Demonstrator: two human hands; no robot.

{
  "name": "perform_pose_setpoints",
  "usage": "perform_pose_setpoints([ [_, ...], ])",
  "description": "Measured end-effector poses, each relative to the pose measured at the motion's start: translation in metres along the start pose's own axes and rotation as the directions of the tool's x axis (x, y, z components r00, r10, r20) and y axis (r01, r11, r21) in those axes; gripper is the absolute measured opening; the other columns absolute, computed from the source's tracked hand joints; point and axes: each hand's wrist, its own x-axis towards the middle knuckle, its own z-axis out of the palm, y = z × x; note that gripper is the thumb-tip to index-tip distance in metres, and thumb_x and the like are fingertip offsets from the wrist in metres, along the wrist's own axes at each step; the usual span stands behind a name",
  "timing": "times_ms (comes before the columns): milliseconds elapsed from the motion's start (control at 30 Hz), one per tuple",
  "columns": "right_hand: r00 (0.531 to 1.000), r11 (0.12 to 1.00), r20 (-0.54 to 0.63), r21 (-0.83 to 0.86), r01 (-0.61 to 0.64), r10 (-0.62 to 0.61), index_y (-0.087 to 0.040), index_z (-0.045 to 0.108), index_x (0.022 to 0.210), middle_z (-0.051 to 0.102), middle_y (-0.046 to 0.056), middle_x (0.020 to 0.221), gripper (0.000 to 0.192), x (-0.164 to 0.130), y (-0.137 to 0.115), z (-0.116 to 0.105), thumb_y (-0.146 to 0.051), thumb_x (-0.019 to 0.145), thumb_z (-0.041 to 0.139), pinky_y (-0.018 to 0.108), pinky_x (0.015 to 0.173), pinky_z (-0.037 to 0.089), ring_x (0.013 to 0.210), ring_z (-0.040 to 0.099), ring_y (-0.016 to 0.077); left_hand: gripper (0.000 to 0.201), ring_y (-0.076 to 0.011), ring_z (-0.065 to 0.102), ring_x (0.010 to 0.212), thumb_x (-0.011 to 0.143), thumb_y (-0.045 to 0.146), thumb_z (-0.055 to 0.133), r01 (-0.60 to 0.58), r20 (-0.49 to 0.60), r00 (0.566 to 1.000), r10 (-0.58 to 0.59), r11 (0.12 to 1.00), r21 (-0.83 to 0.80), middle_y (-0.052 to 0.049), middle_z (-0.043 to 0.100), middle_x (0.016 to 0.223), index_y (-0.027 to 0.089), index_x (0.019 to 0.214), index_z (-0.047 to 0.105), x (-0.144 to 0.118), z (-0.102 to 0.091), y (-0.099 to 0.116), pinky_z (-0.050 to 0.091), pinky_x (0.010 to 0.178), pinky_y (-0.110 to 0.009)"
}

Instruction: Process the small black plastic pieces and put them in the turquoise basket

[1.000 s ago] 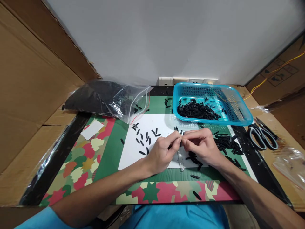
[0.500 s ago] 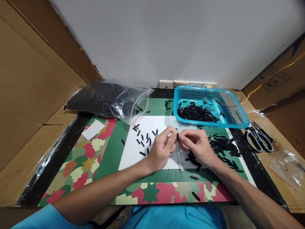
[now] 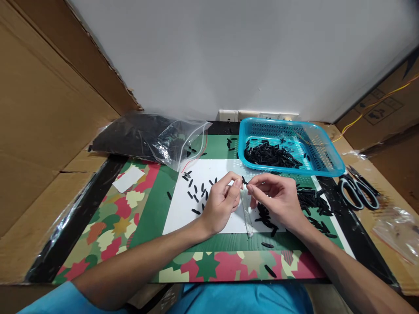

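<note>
Over the white paper [image 3: 183, 205], my left hand [image 3: 222, 203] and my right hand [image 3: 276, 198] meet in a close pinch. Between their fingertips is a small, slim black piece [image 3: 245, 180], tilted, one end at each hand. Below it a narrow clear plastic strip [image 3: 247, 216] runs toward me; whether it touches my left fingers is hidden. Similar black pieces [image 3: 195, 197] lie scattered left of my left hand. A small cluster of black pieces [image 3: 265, 218] sits under my right hand, and a larger heap [image 3: 312, 200] lies to its right.
Behind my right hand stands a blue plastic basket [image 3: 291, 170] holding many black pieces. A clear zip bag [image 3: 140, 135] full of dark stuff lies back left. Scissors [image 3: 358, 192] and a crumpled clear bag [image 3: 397, 231] are at the right. Cardboard [image 3: 49, 109] walls the left side.
The black piece has turned from nearly upright to a slant between the fingertips. My right hand has shifted slightly right, widening the gap between the hands.
</note>
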Motion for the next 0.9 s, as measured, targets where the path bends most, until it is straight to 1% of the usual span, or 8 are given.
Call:
perform_pose_setpoints([
  [133,1.000,1.000,-0.019,-0.005,0.005,-0.005,-0.019,0.076,0.090,0.073,-0.001,0.065,0.013,-0.0002,-0.0012,-0.0016,-0.030,0.089,0.083,0.021,0.052,0.056,0.051,0.071,0.0138,0.031,-0.0042,0.020,0.044,0.105,0.049,0.057,0.010,-0.003,1.000,-0.010,1.000,0.009,0.012,0.029,0.055,0.022,0.092,0.049,-0.0004,0.0010,0.0024,0.019,0.042,-0.015],
  [333,1.000,1.000,-0.030,-0.002,0.006,-0.006,-0.020,0.077,0.091,0.074,-0.001,0.068,0.015,0.0012,0.0002,-0.0023,-0.027,0.084,0.089,0.023,0.050,0.057,0.051,0.072,0.0149,0.032,-0.0047,0.020,0.044,0.105,0.051,0.056,0.011,-0.009,1.000,-0.010,1.000,0.025,0.012,0.030,0.054,0.022,0.093,0.050,0.0001,0.0018,0.0038,0.020,0.042,-0.015],
  [533,1.000,1.000,-0.030,-0.004,0.008,-0.008,-0.020,0.077,0.090,0.075,-0.001,0.070,0.011,0.0012,-0.0003,-0.0025,-0.026,0.086,0.085,0.023,0.051,0.059,0.052,0.073,0.0146,0.032,-0.0047,0.019,0.044,0.105,0.051,0.057,0.045,0.004,0.999,-0.045,0.999,0.024,0.012,0.030,0.055,0.022,0.094,0.050,-0.0003,0.0016,0.0034,0.018,0.043,-0.016],
  [667,0.999,1.000,-0.036,0.001,0.018,-0.018,-0.020,0.078,0.093,0.076,0.000,0.072,0.010,0.0014,0.0002,-0.0027,-0.027,0.088,0.083,0.024,0.050,0.060,0.052,0.074,0.0152,0.033,-0.0050,0.021,0.045,0.105,0.052,0.057,0.051,-0.005,0.999,-0.051,0.998,0.031,0.012,0.031,0.056,0.022,0.091,0.049,-0.0008,0.0018,0.0043,0.020,0.043,-0.016],
  [900,0.999,0.999,-0.026,0.011,0.032,-0.032,-0.019,0.078,0.096,0.075,-0.001,0.067,0.010,0.0030,0.0006,-0.0034,-0.028,0.092,0.080,0.025,0.049,0.059,0.049,0.072,0.0151,0.033,-0.0047,0.020,0.045,0.106,0.051,0.055,0.049,-0.004,0.999,-0.048,0.999,0.011,0.012,0.031,0.056,0.023,0.090,0.047,-0.0003,0.0014,0.0037,0.019,0.042,-0.015],
])
